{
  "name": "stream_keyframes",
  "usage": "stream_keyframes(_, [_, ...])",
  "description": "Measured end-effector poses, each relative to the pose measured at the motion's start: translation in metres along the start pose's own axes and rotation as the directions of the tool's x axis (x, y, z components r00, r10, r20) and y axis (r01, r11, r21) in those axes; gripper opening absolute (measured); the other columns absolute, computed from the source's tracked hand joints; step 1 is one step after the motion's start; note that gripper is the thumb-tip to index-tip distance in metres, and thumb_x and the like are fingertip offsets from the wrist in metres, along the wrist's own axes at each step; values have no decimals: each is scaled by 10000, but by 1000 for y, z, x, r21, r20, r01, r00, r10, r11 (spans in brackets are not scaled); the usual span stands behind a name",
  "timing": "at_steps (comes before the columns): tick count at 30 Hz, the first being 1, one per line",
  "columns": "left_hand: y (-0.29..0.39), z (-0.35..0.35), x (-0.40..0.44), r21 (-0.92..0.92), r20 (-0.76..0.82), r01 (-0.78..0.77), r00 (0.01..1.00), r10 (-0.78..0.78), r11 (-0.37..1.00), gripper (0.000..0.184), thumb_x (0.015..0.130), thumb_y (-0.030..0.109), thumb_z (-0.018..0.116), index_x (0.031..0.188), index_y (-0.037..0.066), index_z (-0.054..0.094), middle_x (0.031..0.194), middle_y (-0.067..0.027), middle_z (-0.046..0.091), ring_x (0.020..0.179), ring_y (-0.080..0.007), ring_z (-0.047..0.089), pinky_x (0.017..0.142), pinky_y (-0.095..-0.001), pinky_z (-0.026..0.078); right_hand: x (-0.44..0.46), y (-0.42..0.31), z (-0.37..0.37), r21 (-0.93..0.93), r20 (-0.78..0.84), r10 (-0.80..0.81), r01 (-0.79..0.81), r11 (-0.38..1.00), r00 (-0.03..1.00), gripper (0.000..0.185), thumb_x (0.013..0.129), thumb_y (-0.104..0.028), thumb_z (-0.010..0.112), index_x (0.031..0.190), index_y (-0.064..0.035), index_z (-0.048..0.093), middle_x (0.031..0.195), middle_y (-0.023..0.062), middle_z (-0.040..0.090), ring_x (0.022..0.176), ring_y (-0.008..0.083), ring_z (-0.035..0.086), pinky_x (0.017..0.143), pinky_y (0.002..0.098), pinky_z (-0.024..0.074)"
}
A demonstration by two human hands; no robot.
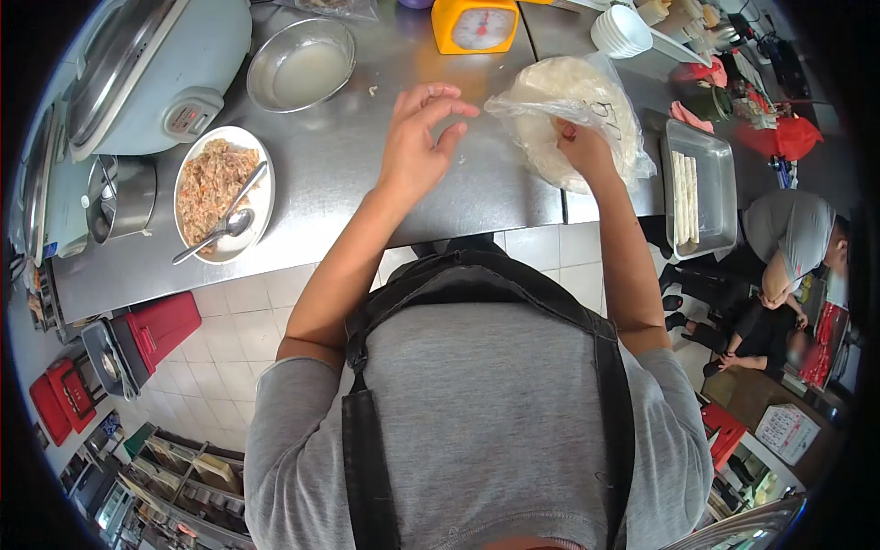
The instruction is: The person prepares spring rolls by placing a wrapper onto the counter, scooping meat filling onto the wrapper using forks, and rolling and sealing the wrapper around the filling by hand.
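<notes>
My left hand [420,142] hovers over the steel table, fingers apart and curved, holding nothing. At the clear plastic bag [628,87], my right hand [587,149] has its fingers curled at the opening, pinching the loose plastic; the fingertips are partly hidden. Inside the bag lies a stack of pale round wrappers [555,81]. To the left is an oval white plate [265,209] of minced filling [206,188], with two spoons [240,221] resting in it. A metal tray [720,188] on the right holds several white rolls [684,197] side by side.
A steel bowl [308,66] of whitish liquid stands behind the plate. Along the back are a yellow scale [475,26] and stacked white bowls [623,32]. A large cooker [174,78] and a metal pot [137,197] occupy the left. Other people [788,238] are at far right.
</notes>
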State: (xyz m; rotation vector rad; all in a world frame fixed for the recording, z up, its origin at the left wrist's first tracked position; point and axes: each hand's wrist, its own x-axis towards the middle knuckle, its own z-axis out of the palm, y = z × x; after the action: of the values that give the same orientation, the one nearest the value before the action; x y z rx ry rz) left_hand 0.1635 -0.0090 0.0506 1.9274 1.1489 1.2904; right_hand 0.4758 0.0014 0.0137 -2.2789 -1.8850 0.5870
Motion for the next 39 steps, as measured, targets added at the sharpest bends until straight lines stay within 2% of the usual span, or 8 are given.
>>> stream_keyframes(6, [14,-12,-19,-43,105,-14,994,18,999,219,840,-12,746,1021,109,774,1181,-63,685,1159,-274,593,1002,-392,478,-4,9,-22,343,-18,-20,25,939,1000,231,859,-184,800,956,19,748,781,25,719,724,107,640,696,278,507])
stream_keyframes(12, [18,-15,-23,-66,155,-1,988,11,998,190,870,-19,722,1015,93,768,1147,-66,699,1130,-271,605,965,-380,498,-1,21,-28,295,-288,-136,223,929,948,204,924,-133,727,1061,17,742,924,58,745,813,118,666,746,278,521])
stream_keyframes(15, [21,-18,-22,-64,152,6,988,4,998,183,874,-21,717,1012,89,767,1141,-69,703,1126,-269,608,960,-378,499,-18,20,-53,245,-415,-256,378,893,873,203,939,-147,675,1064,-4,744,938,196,751,848,278,712,776,383,531])
stream_keyframes(19, [33,-24,-19,-89,139,51,989,-39,995,166,875,-34,707,977,81,771,1124,-68,711,1132,-261,607,971,-379,490,-62,-22,-126,535,-105,-138,173,827,985,281,1023,-195,608,1218,-8,683,1118,79,745,956,186,704,852,318,518])
stream_keyframes(24, [39,-27,-15,-294,117,82,992,-49,952,496,866,161,790,1326,96,617,1303,-103,633,1217,-265,600,1019,-417,490,-93,-63,-182,973,-84,-211,126,194,974,339,1034,-199,589,1311,-7,620,1170,63,715,1061,168,690,909,310,527])
stream_keyframes(28, [37,-31,-15,-779,119,282,944,-309,560,900,907,390,783,1595,109,275,1447,-188,517,1312,-294,564,1083,-476,471,-84,-107,-163,986,-67,-444,-8,-166,894,407,1017,-190,555,1377,-1,560,1248,97,693,1136,195,683,964,354,539])
stream_keyframes(32, [52,-66,-33,-860,489,493,716,-498,-135,804,980,275,706,1605,78,241,1387,-220,581,1269,-291,610,1035,-428,527,-50,-120,-89,927,124,-587,-304,-218,800,360,990,-170,519,1317,-31,576,1254,104,688,1106,190,688,1008,345,519])
stream_keyframes(39, [35,-124,-78,-410,203,635,764,-613,655,724,863,-31,756,1522,79,478,1161,-33,676,1071,-123,641,903,-267,492,-64,-147,-7,921,379,-462,-373,110,802,498,951,-32,597,1435,-92,495,1183,90,687,1053,147,673,858,302,569])
